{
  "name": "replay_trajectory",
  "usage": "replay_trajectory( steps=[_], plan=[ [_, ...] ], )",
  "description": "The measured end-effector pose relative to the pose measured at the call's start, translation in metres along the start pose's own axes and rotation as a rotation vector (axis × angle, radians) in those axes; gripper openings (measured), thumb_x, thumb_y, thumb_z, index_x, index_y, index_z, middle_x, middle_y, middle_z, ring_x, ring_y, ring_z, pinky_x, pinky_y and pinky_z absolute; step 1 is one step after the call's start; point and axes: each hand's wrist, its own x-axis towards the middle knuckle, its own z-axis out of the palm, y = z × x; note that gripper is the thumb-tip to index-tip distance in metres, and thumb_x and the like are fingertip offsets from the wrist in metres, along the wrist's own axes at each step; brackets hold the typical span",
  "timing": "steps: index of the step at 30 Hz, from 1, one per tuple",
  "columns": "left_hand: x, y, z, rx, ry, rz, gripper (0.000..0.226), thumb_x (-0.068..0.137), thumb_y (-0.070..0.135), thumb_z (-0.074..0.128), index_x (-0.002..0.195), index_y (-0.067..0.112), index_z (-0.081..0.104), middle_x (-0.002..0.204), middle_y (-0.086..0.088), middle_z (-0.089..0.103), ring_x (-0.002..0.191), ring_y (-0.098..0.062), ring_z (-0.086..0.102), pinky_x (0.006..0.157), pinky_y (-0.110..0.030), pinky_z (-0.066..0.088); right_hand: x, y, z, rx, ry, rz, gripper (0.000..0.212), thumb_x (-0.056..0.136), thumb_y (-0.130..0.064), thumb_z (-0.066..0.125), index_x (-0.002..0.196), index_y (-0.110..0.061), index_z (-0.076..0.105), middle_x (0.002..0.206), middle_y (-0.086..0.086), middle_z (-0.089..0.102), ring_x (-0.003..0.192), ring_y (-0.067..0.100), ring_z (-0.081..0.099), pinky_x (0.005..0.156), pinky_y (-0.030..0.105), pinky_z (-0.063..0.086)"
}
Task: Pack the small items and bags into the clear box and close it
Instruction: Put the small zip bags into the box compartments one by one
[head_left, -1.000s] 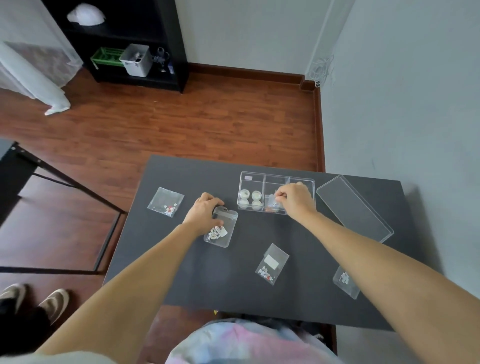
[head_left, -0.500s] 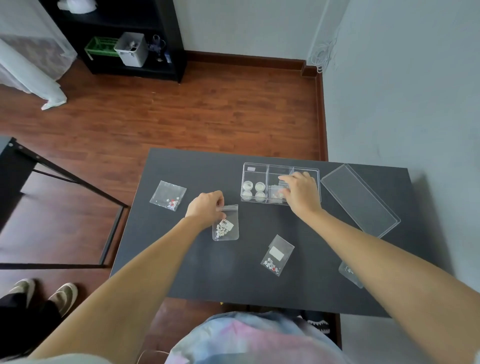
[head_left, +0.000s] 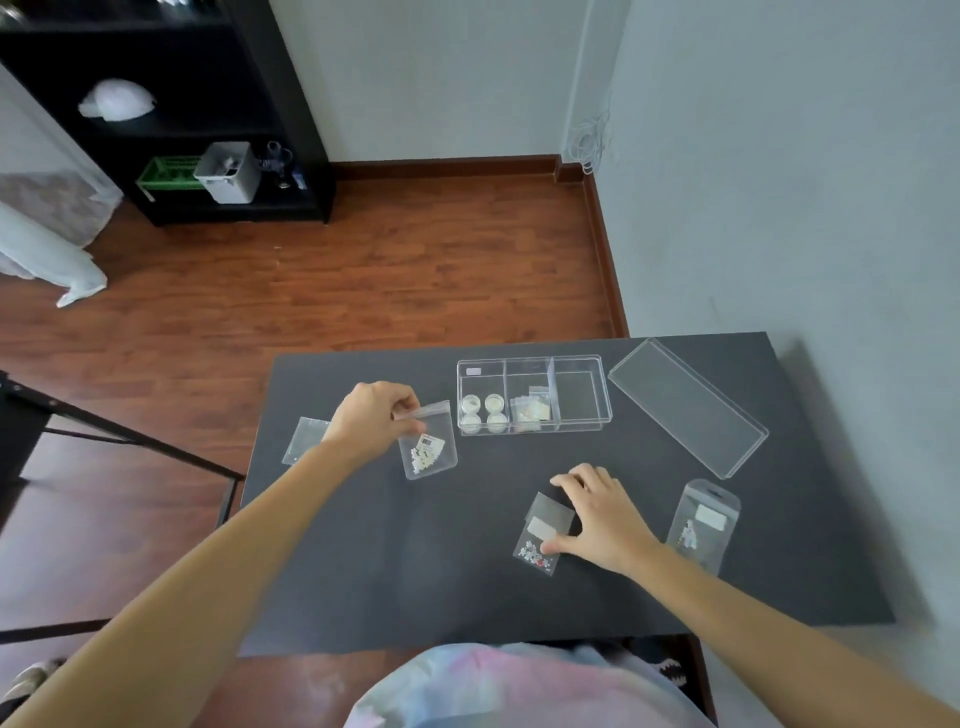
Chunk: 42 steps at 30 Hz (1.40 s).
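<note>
My left hand (head_left: 373, 419) pinched the top edge of a small bag of beads (head_left: 428, 445) between thumb and fingers (head_left: 410, 411), just left of the clear box (head_left: 533, 395) on the tabletop (head_left: 415, 571). My right hand (head_left: 602, 518) lay spread over another bag (head_left: 543, 535) nearer me than the box — thumb on its lower end, fingers at its upper corner, not yet closed round it. The box stood open, its lid (head_left: 685, 406) to its right.
</note>
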Motion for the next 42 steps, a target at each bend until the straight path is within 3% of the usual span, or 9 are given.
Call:
replay_trajectory(
  steps=[4, 9, 17, 21, 24, 28, 33, 38, 42],
  plan=[
    [0.015, 0.019, -0.011, -0.102, 0.049, 0.053, 0.016, 0.07, 0.031, 0.081, 0.068, 0.026, 0.066, 0.062, 0.006, 0.062, 0.057, -0.011, 0.049, 0.055, -0.025, 0.04, 0.004, -0.005, -0.002, -0.012, 0.007, 0.07, 0.076, 0.065, -0.057, 0.074, 0.127, -0.023, 0.046, 0.119, -0.004, 0.054, 0.109, 0.019, 0.045, 0.093, 0.031, 0.038],
    [0.039, 0.06, -0.008, -0.206, 0.107, 0.139, 0.014, 0.075, 0.032, 0.081, 0.074, 0.024, 0.07, 0.061, 0.013, 0.061, 0.052, 0.0, 0.045, 0.052, -0.014, 0.039, 0.006, -0.01, -0.01, 0.089, -0.002, 0.175, 0.063, 0.066, -0.043, 0.08, 0.116, -0.019, 0.05, 0.105, -0.004, 0.065, 0.1, 0.02, 0.049, 0.084, 0.033, 0.038],
    [0.069, 0.119, 0.025, -0.278, 0.039, 0.184, 0.008, 0.086, 0.017, 0.069, 0.08, 0.015, 0.073, 0.07, -0.004, 0.074, 0.057, -0.01, 0.053, 0.059, -0.026, 0.046, 0.006, 0.01, -0.029, 0.304, 0.037, 0.243, 0.01, 0.086, -0.02, 0.065, 0.089, -0.011, 0.063, 0.097, 0.005, 0.071, 0.093, 0.025, 0.06, 0.081, 0.036, 0.048],
    [0.081, 0.14, 0.046, -0.324, 0.016, 0.155, 0.008, 0.086, 0.013, 0.067, 0.081, 0.011, 0.073, 0.074, -0.011, 0.074, 0.065, -0.015, 0.059, 0.066, -0.033, 0.053, 0.001, 0.028, -0.046, 0.434, 0.091, 0.29, 0.008, 0.086, -0.018, 0.063, 0.085, -0.01, 0.064, 0.099, 0.003, 0.073, 0.091, 0.021, 0.066, 0.078, 0.03, 0.049],
    [0.089, 0.151, 0.06, -0.338, -0.009, 0.14, 0.01, 0.087, 0.012, 0.065, 0.08, 0.011, 0.073, 0.07, -0.004, 0.072, 0.062, -0.011, 0.056, 0.059, -0.026, 0.049, -0.003, 0.042, -0.058, 0.493, 0.14, 0.315, 0.009, 0.086, -0.018, 0.066, 0.087, -0.009, 0.066, 0.097, 0.002, 0.074, 0.091, 0.018, 0.065, 0.078, 0.027, 0.046],
    [0.098, 0.159, 0.077, -0.305, -0.044, 0.13, 0.013, 0.088, 0.014, 0.064, 0.08, 0.009, 0.072, 0.079, -0.007, 0.073, 0.068, -0.014, 0.057, 0.068, -0.028, 0.05, -0.008, 0.057, -0.07, 0.538, 0.183, 0.345, 0.007, 0.086, -0.017, 0.068, 0.088, -0.011, 0.068, 0.095, 0.0, 0.072, 0.086, 0.015, 0.064, 0.078, 0.025, 0.043],
    [0.1, 0.162, 0.094, -0.291, -0.073, 0.104, 0.015, 0.088, 0.017, 0.063, 0.076, 0.013, 0.07, 0.067, 0.003, 0.062, 0.059, -0.013, 0.049, 0.05, -0.018, 0.039, -0.013, 0.071, -0.078, 0.578, 0.215, 0.373, 0.004, 0.086, -0.015, 0.069, 0.086, -0.012, 0.068, 0.09, -0.004, 0.07, 0.08, 0.007, 0.063, 0.078, 0.019, 0.043],
    [0.101, 0.161, 0.105, -0.18, -0.038, 0.099, 0.005, 0.083, 0.015, 0.067, 0.087, 0.014, 0.07, 0.084, -0.006, 0.07, 0.073, -0.023, 0.056, 0.065, -0.027, 0.045, -0.014, 0.077, -0.083, 0.566, 0.237, 0.373, 0.004, 0.086, -0.017, 0.069, 0.083, -0.016, 0.067, 0.086, -0.01, 0.068, 0.077, -0.005, 0.059, 0.069, 0.008, 0.039],
    [0.103, 0.159, 0.117, 0.008, -0.011, 0.195, 0.015, 0.08, 0.017, 0.073, 0.094, 0.016, 0.07, 0.1, -0.007, 0.064, 0.098, -0.026, 0.054, 0.084, -0.037, 0.043, -0.013, 0.08, -0.087, 0.569, 0.256, 0.372, 0.005, 0.086, -0.017, 0.068, 0.082, -0.015, 0.067, 0.084, -0.009, 0.069, 0.076, 0.002, 0.062, 0.075, 0.018, 0.043]
  ],
)
